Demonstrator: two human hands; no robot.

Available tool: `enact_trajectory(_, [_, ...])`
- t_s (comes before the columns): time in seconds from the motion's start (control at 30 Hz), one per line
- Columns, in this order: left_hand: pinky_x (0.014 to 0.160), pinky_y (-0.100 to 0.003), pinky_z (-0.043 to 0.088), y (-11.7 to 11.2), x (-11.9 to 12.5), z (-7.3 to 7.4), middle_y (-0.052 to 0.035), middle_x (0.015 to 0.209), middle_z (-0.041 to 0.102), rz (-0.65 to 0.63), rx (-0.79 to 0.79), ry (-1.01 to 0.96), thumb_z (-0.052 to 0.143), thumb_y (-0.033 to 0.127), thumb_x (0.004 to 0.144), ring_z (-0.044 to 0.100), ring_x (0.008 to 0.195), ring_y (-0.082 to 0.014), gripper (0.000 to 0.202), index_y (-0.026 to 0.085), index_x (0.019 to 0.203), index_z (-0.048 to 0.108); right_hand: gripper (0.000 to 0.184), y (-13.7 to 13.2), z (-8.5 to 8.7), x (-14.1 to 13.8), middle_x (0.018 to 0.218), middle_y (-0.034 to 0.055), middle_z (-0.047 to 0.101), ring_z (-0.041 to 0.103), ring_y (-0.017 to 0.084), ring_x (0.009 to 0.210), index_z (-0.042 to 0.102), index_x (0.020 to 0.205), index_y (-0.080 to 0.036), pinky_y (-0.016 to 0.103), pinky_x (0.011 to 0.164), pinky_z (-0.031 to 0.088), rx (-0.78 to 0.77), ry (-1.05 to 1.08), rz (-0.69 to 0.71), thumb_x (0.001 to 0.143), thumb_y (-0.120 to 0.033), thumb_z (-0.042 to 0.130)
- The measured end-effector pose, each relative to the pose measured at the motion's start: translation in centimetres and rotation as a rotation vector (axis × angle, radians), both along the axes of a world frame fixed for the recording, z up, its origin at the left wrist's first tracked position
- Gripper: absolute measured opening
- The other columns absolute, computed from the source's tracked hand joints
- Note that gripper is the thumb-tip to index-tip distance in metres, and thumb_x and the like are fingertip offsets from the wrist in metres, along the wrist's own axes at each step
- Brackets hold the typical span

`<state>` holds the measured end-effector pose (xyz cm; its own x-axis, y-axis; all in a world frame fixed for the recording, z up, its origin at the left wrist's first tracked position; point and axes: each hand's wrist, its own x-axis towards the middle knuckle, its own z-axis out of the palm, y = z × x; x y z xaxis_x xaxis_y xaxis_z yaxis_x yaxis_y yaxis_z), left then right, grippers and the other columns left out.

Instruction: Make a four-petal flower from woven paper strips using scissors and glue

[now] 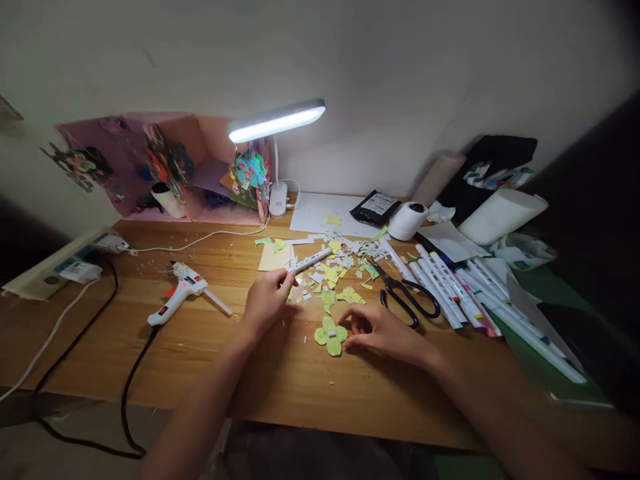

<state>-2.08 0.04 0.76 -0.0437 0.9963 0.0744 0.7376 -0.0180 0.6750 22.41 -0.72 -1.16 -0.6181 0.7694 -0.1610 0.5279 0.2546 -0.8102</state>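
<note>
My left hand (pixel 266 301) is closed, thumb and fingers around the near end of a white marker (pixel 313 259) that points away to the right. A small flower-shaped cutout (pixel 331 336), yellow-green with rounded petals and a small white piece at its middle, lies flat on the desk between my hands. Just right of it rests my right hand (pixel 377 328), fingers curled, with a gap between thumb and index finger. Its fingertips are close to the right petal; whether they touch it I cannot tell. Yellow-green and white paper scraps (pixel 330 273) lie beyond the flower.
Black-handled scissors (pixel 406 293) lie right of the scraps, beside several white markers (pixel 445 287). A hot glue gun (pixel 181 292) with its black cord is at left. Behind stand a lit desk lamp (pixel 280 122), a pink decorated box (pixel 200 160) and a white camera (pixel 407 221).
</note>
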Motion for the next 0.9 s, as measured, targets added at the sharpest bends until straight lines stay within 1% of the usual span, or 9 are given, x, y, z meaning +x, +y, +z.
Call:
enact_trajectory(0.17, [0.057, -0.023, 0.032, -0.2, 0.2, -0.2, -0.0004, 0.06, 0.057, 0.002, 0.008, -0.005, 0.035, 0.048, 0.089, 0.053, 0.059, -0.0161, 0.045, 0.018, 0.074, 0.066, 0.019, -0.3, -0.3, -0.3, 0.067, -0.0021, 0.061, 0.056, 0.013, 0.062, 0.064, 0.086, -0.018, 0.023, 0.056, 0.04, 0.038, 0.004, -0.032, 0.075, -0.031, 0.07])
enact_trajectory(0.3, [0.055, -0.024, 0.032, -0.2, 0.4, -0.8, -0.0017, 0.061, 0.059, -0.007, 0.009, -0.013, 0.034, 0.047, 0.09, 0.054, 0.059, -0.0177, 0.046, 0.018, 0.07, 0.064, 0.023, 0.3, 0.9, -0.3, 0.068, -0.0029, 0.064, 0.06, 0.013, 0.061, 0.061, 0.089, -0.018, 0.022, 0.054, 0.044, 0.087, -0.013, -0.003, 0.075, -0.035, 0.069])
enact_trajectory(0.37, [0.056, -0.025, 0.034, -0.1, 0.6, -1.0, -0.0025, 0.063, 0.061, -0.022, 0.013, -0.017, 0.034, 0.047, 0.089, 0.056, 0.062, -0.0189, 0.045, 0.019, 0.068, 0.063, 0.015, 2.5, 2.2, -0.1, 0.08, -0.0012, 0.069, 0.064, 0.013, 0.073, 0.061, 0.092, -0.02, 0.022, 0.063, 0.049, 0.264, -0.094, -0.07, 0.088, -0.033, 0.054])
enact_trajectory(0.4, [0.058, -0.026, 0.035, -0.2, 0.7, -1.0, -0.0029, 0.065, 0.062, -0.033, 0.012, -0.023, 0.035, 0.047, 0.089, 0.057, 0.064, -0.0196, 0.045, 0.019, 0.068, 0.063, 0.018, 4.2, 2.8, 0.1, 0.087, -0.001, 0.069, 0.065, 0.012, 0.08, 0.062, 0.092, -0.021, 0.022, 0.07, 0.05, 0.438, -0.185, -0.176, 0.093, -0.03, 0.046])
enact_trajectory(0.5, [0.064, -0.027, 0.037, -0.5, 1.1, -0.9, -0.0041, 0.071, 0.065, -0.062, -0.028, -0.056, 0.034, 0.045, 0.09, 0.059, 0.073, -0.0215, 0.043, 0.02, 0.068, 0.061, 0.028, 11.4, 4.3, 0.5, 0.112, 0.0094, 0.063, 0.058, 0.018, 0.106, 0.059, 0.107, -0.016, 0.034, 0.089, 0.047, 0.606, -0.335, -0.369, 0.096, -0.014, 0.033])
enact_trajectory(0.57, [0.066, -0.028, 0.037, -0.7, 1.4, -0.8, -0.0041, 0.073, 0.066, -0.076, -0.071, -0.072, 0.034, 0.044, 0.09, 0.06, 0.074, -0.0217, 0.041, 0.021, 0.069, 0.06, 0.022, 16.5, 4.4, 0.6, 0.118, 0.0098, 0.059, 0.057, 0.022, 0.107, 0.057, 0.112, -0.015, 0.042, 0.089, 0.047, 0.649, -0.475, -0.442, 0.093, -0.021, 0.048])
enact_trajectory(0.67, [0.066, -0.028, 0.037, -0.8, 1.6, -0.8, -0.0039, 0.074, 0.067, -0.087, -0.107, -0.067, 0.034, 0.042, 0.091, 0.061, 0.075, -0.0214, 0.038, 0.022, 0.069, 0.059, 0.03, 21.9, 3.3, 0.4, 0.119, 0.0091, 0.058, 0.06, 0.022, 0.099, 0.055, 0.116, -0.016, 0.042, 0.082, 0.051, 0.655, -0.688, -0.492, 0.089, -0.03, 0.055])
enact_trajectory(0.77, [0.066, -0.027, 0.037, -0.8, 1.5, -1.3, -0.0039, 0.076, 0.067, -0.079, -0.109, -0.053, 0.035, 0.042, 0.09, 0.061, 0.076, -0.0212, 0.037, 0.022, 0.07, 0.058, 0.032, 23.9, 1.9, 0.0, 0.117, 0.0096, 0.058, 0.061, 0.022, 0.097, 0.055, 0.116, -0.015, 0.041, 0.08, 0.052, 0.647, -0.841, -0.515, 0.088, -0.03, 0.056])
enact_trajectory(0.9, [0.063, -0.026, 0.037, -0.8, 1.7, -2.1, -0.0033, 0.072, 0.065, -0.041, -0.04, -0.041, 0.034, 0.043, 0.09, 0.06, 0.071, -0.0197, 0.038, 0.023, 0.067, 0.057, 0.031, 24.1, 0.5, -0.1, 0.117, 0.0093, 0.058, 0.061, 0.021, 0.096, 0.055, 0.116, -0.016, 0.041, 0.08, 0.052, 0.682, -0.92, -0.54, 0.089, -0.03, 0.056])
